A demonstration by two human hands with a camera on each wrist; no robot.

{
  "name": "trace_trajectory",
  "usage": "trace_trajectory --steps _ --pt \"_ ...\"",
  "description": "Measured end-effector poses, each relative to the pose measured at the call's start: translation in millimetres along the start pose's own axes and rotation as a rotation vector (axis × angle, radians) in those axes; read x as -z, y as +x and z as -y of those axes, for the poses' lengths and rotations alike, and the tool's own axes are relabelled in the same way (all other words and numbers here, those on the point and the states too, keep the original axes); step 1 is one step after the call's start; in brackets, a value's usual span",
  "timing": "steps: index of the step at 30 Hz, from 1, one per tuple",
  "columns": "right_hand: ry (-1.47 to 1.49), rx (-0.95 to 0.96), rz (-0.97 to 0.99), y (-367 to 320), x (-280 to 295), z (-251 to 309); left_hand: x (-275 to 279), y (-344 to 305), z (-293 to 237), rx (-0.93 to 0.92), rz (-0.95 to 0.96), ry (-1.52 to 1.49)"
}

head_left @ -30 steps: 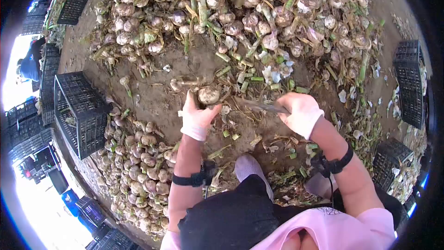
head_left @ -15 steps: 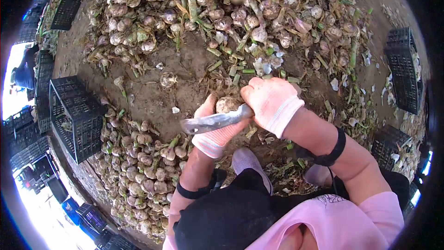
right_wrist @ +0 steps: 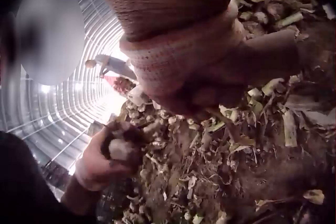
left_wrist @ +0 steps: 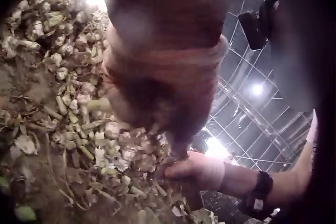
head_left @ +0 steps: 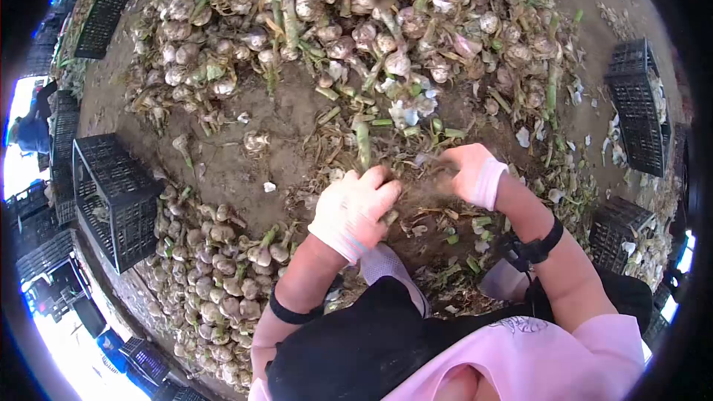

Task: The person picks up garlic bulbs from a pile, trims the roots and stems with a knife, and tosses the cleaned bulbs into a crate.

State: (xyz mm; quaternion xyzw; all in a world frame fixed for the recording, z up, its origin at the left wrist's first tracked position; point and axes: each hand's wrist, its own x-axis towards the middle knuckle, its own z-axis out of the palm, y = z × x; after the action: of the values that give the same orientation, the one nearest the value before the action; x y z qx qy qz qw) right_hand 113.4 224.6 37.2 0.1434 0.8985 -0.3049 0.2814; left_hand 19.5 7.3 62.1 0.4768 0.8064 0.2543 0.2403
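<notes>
My left hand [head_left: 355, 212], in a pale glove, has its back toward the head camera and its fingers curled around a garlic bulb. The bulb is hidden there, but a pale round part of the garlic bulb [right_wrist: 121, 150] shows in the right wrist view. A thick green stem [head_left: 362, 142] stands out just beyond the left fingers. To the right, my gloved right hand [head_left: 475, 177] grips a knife, whose blade [head_left: 444, 177] is a motion blur low over the ground. In the left wrist view the right hand [left_wrist: 191, 171] appears beyond the left one.
A large heap of untrimmed garlic [head_left: 334, 22] lies ahead. Stemless bulbs are piled [head_left: 215, 289] at lower left. Black crates stand left [head_left: 115, 200] and right [head_left: 637, 108]. Cut stems [head_left: 327, 115] and dry skins litter the soil. A loose bulb [head_left: 256, 141] lies left of centre.
The knife has swung from across the left hand back out to the right, and the hands have parted. My left hand has turned from palm up to back up around the bulb.
</notes>
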Motion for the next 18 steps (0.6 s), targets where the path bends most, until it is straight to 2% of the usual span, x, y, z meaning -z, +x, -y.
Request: trace_trajectory --steps 2,6,7,9,10,11,13,14,15,17,18 --pt "0.016 0.097 0.012 0 4 6 -2 5 -2 -0.131 0.165 0.296" --pt "0.047 0.172 0.010 15 7 27 -11 5 -3 -0.301 0.085 0.401" --pt "0.051 0.176 0.013 17 7 26 -10 4 -4 -0.297 0.089 0.403" --pt "0.002 0.109 0.070 21 5 21 -7 2 -8 -0.367 -0.032 0.334" --pt "-0.058 -0.042 0.184 31 -18 -9 -3 -2 -8 -0.339 0.034 0.335" --pt "-0.092 -0.092 0.107 25 -34 -33 2 -7 -2 -0.331 0.024 0.351" --pt "0.039 -0.178 0.080 8 -42 -58 10 -33 13 -0.095 -0.089 0.361" --pt "0.080 -0.169 -0.077 0 -35 -47 24 -52 20 0.214 0.027 0.358" --pt "0.129 -0.155 -0.111 4 -29 -43 47 -67 30 0.515 0.119 0.363" --pt "0.181 -0.118 -0.108 14 -22 -35 93 -102 38 1.234 0.474 0.363" --pt "0.209 -0.074 -0.054 22 -26 -29 107 -128 57 1.387 0.262 0.375"
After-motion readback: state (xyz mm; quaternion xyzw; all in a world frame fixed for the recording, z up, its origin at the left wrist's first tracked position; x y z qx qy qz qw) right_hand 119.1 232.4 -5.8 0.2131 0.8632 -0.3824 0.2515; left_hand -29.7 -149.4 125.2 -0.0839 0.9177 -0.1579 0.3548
